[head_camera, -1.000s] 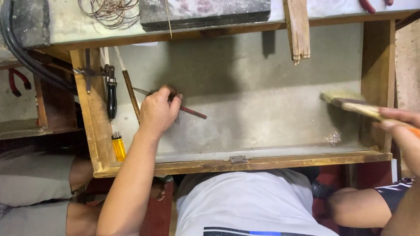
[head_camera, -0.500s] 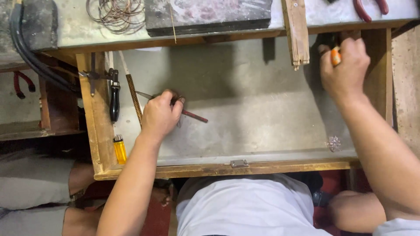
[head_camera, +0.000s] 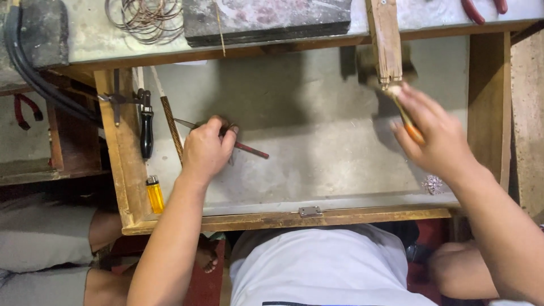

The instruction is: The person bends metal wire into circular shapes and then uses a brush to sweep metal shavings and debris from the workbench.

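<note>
Closest to the camera, the person's white shirt (head_camera: 323, 266) fills the bottom edge, just below the wooden front rail of an open drawer (head_camera: 283, 218) with a small metal hinge plate (head_camera: 309, 211) set in it. Along the drawer's left side lie a yellow lighter (head_camera: 153, 193), a black-handled tool (head_camera: 146, 131) and a long brown file (head_camera: 171, 127). On the grey drawer floor the left hand (head_camera: 205, 148) is curled closed, pressing down on a thin red-handled tool (head_camera: 249, 149) whose metal tip pokes out to the left of the knuckles. Over on the right, a little tuft of shiny shavings (head_camera: 433, 184) sits near the front corner. Above it the right hand (head_camera: 436, 139) is closed around an orange-handled brush (head_camera: 409, 122), blurred, its bristle end lying beneath a wooden peg (head_camera: 385, 39) that juts from the counter (head_camera: 90, 34). Farther back on the counter rest a coil of thin wire (head_camera: 141, 17), a dark slab (head_camera: 266, 17) and red-handled pliers (head_camera: 481, 8).
</note>
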